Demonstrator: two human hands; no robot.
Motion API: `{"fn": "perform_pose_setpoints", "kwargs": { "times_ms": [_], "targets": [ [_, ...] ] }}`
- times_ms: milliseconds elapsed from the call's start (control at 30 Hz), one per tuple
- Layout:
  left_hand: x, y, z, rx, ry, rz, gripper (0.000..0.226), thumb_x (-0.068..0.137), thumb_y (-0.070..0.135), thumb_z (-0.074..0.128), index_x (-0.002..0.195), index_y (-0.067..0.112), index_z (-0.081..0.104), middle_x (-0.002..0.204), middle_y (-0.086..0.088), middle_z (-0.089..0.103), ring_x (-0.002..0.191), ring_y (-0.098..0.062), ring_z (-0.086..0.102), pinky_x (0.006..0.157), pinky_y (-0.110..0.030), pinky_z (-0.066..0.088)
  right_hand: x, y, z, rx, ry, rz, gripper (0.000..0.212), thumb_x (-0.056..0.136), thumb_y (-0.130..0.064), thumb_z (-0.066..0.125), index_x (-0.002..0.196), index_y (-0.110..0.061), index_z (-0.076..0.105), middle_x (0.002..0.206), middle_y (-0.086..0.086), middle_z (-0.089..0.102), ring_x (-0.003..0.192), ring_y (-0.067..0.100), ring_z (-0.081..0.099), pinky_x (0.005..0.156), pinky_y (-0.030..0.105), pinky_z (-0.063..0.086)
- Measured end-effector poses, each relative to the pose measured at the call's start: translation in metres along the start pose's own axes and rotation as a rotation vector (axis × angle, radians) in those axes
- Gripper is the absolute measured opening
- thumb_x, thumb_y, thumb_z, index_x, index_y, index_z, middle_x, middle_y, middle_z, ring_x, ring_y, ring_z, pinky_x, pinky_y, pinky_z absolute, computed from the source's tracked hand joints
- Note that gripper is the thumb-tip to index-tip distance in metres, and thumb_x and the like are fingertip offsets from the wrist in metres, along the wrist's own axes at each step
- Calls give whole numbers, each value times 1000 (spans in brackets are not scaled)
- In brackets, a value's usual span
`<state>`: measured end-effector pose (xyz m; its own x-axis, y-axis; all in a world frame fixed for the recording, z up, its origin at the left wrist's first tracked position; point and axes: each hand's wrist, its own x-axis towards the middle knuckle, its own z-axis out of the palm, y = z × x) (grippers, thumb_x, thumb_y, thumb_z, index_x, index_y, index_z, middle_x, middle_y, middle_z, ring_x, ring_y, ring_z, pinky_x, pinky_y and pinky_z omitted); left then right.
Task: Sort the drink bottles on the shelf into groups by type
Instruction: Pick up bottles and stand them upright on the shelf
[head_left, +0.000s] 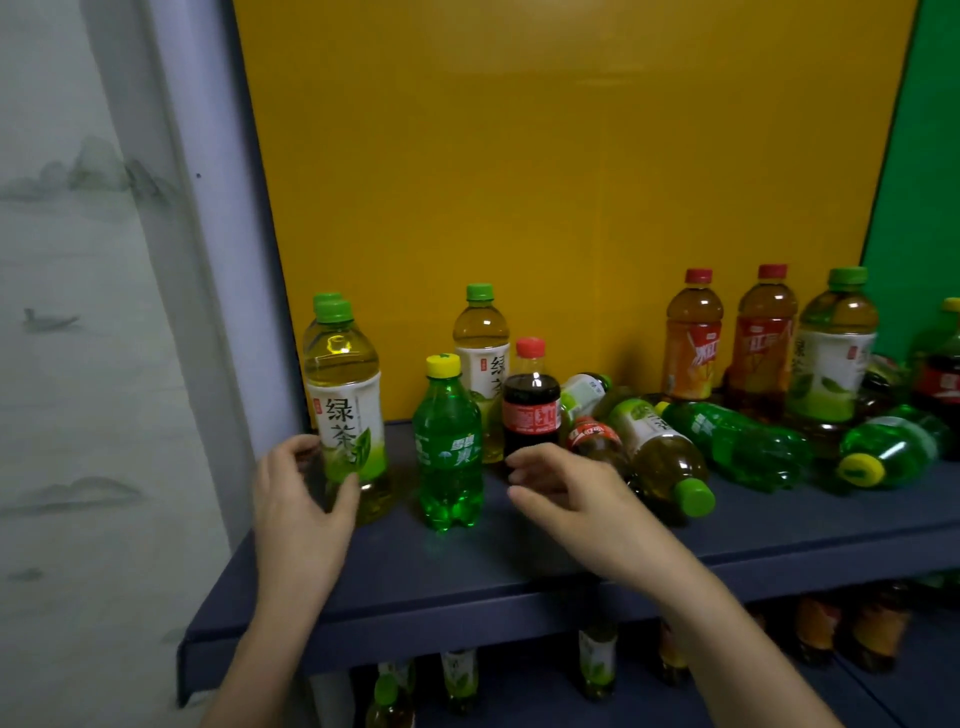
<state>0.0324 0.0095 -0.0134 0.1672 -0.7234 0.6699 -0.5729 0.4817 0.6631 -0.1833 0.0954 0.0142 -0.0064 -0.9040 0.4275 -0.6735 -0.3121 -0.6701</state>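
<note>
Drink bottles stand and lie on a dark blue shelf (519, 566). At the far left, my left hand (298, 499) wraps the lower part of an upright green tea bottle (345, 395), thumb across its front; a second green tea bottle stands right behind it. A green soda bottle with a yellow cap (448, 452) stands beside it. My right hand (566, 493) hovers with its fingers apart and nothing in them, just in front of a small cola bottle (531, 405). Another green tea bottle (482, 353) stands at the back.
Right of my right hand, tea, cola and green soda bottles (737, 441) lie on their sides in a heap. Two red-capped iced tea bottles (693, 338) and a green tea bottle (834, 353) stand at the back right. More bottles stand on the lower shelf (597, 660).
</note>
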Motion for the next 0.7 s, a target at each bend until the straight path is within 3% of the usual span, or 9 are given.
{"fn": "perform_pose_setpoints", "kwargs": {
  "times_ms": [67, 100, 233, 300, 433, 533, 633, 700],
  "targets": [
    [-16, 22, -6, -56, 68, 117, 35, 76, -1, 68, 106, 8, 52, 96, -12, 58, 81, -23, 56, 74, -26, 43, -5, 5, -28, -47, 68, 9, 21, 87, -20, 59, 108, -20, 62, 99, -5, 67, 94, 4, 62, 87, 24, 50],
    [-22, 35, -7, -89, 21, 163, 31, 78, 2, 67, 102, 14, 52, 88, -6, 59, 72, -17, 54, 66, -23, 43, -5, 10, -42, -94, 111, 18, 19, 87, -20, 59, 106, -21, 63, 98, -5, 68, 93, 6, 63, 85, 25, 51],
    [-43, 85, 12, -96, -325, 334, 14, 83, 27, 62, 95, 27, 54, 76, 13, 54, 69, -14, 52, 57, -24, 45, -3, 36, -92, -249, 217, 121, 20, 89, -25, 57, 107, -21, 63, 101, -4, 66, 94, 13, 60, 85, 35, 51],
    [-50, 104, 33, -107, -354, 365, 15, 83, 37, 57, 94, 26, 57, 77, 14, 55, 69, -11, 53, 58, -23, 45, -3, 51, -106, -314, 228, 201, 25, 89, -31, 55, 110, -18, 62, 108, 1, 65, 96, 18, 59, 85, 38, 50],
    [-56, 130, 83, -56, -405, 227, 25, 89, 42, 51, 103, 23, 57, 93, 14, 56, 76, -6, 53, 72, -25, 45, -9, 78, -112, -443, 123, 313, 51, 84, -52, 52, 122, -17, 49, 124, 4, 54, 112, 22, 52, 93, 36, 42],
    [-52, 145, 115, 206, -530, 90, 41, 92, 50, 39, 112, 18, 53, 112, 0, 57, 102, -21, 54, 85, -33, 41, -15, 85, -105, -393, -6, 337, 80, 71, -68, 55, 133, -21, 33, 136, 3, 39, 121, 26, 47, 99, 39, 40],
    [-43, 157, 136, 415, -613, -40, 51, 90, 55, 38, 113, 12, 53, 119, -9, 56, 111, -30, 51, 84, -36, 41, -22, 88, -99, -420, -48, 271, 93, 66, -65, 64, 138, -25, 20, 138, 0, 26, 120, 32, 49, 95, 40, 43],
    [-35, 162, 143, 470, -639, -114, 58, 86, 60, 41, 114, 12, 56, 118, -10, 59, 109, -31, 53, 85, -35, 43, -27, 92, -98, -436, -7, 193, 88, 69, -54, 69, 136, -27, 19, 136, -1, 23, 114, 34, 52, 91, 41, 45]
  ]
}}
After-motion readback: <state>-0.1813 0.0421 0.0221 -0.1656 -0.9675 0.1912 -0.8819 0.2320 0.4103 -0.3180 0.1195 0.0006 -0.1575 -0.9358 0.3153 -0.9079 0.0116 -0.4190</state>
